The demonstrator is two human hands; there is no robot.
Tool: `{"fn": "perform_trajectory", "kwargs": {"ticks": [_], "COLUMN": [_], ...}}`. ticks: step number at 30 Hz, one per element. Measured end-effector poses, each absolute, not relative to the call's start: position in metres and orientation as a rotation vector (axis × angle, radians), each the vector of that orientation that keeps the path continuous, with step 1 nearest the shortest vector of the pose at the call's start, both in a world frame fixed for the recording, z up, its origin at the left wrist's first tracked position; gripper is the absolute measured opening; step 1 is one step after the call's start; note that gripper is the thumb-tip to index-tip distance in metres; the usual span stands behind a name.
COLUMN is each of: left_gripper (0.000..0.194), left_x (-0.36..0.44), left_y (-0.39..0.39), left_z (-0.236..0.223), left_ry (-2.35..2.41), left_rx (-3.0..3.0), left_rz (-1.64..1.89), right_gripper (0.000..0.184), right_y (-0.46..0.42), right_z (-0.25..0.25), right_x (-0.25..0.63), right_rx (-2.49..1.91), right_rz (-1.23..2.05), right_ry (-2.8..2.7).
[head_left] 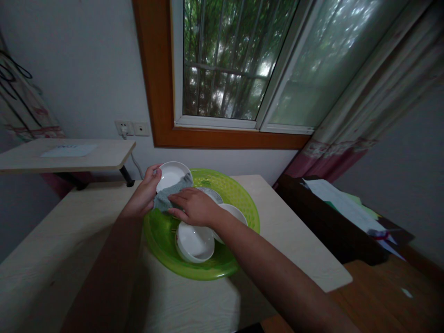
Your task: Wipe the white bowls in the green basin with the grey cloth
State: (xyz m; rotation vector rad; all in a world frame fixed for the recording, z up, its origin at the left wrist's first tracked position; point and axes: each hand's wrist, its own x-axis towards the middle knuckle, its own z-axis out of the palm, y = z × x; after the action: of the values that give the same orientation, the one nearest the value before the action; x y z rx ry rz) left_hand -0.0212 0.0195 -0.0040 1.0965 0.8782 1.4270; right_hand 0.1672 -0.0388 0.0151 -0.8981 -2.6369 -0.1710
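My left hand point(147, 192) grips a small white dish point(172, 175) by its left edge, thumb on the rim, tilted above the far left side of a green plastic basin point(248, 199). A grey-green cloth point(166, 196) lies against the dish's near side. My right hand point(196, 206) is on the cloth, fingers pressing it by the dish. Below my right hand, a white bowl point(197, 243) sits in the basin. Another white bowl point(236, 212) and a pale dish point(212, 193) are partly hidden behind my right hand and forearm.
The basin stands on a light wooden table point(287, 231). At the left is a raised shelf point(104, 155) with a paper point(69, 151) on it. Behind are a wall socket point(124, 128) and a window point(239, 60). Papers point(347, 206) lie on dark furniture at the right.
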Motion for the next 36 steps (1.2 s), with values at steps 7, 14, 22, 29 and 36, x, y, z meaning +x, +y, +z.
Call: {"fn": "perform_trajectory", "kwargs": {"ticks": [7, 14, 22, 29, 36], "left_gripper": [0.047, 0.044, 0.045, 0.044, 0.051], "left_x": [-0.022, -0.021, -0.021, -0.022, -0.024], "left_y": [0.019, 0.019, 0.020, 0.020, 0.023], "left_z": [-0.005, -0.004, -0.004, -0.004, -0.009], "left_ry": [0.785, 0.782, 0.783, 0.785, 0.755], "left_rx": [1.091, 1.051, 1.091, 1.093, 1.076], "left_rz": [1.443, 1.436, 1.418, 1.424, 1.405], "right_gripper": [0.034, 0.015, 0.017, 0.019, 0.013], "right_y": [-0.032, -0.021, -0.026, -0.027, -0.026], "right_z": [0.017, 0.015, 0.004, 0.007, 0.017], "right_x": [0.174, 0.184, 0.167, 0.164, 0.179], "right_rx": [-1.010, -1.030, -0.952, -1.026, -1.055], "right_rz": [-0.266, -0.407, -0.416, -0.394, -0.445], "right_ry": [-2.604, -2.649, -2.683, -2.684, -2.688]}}
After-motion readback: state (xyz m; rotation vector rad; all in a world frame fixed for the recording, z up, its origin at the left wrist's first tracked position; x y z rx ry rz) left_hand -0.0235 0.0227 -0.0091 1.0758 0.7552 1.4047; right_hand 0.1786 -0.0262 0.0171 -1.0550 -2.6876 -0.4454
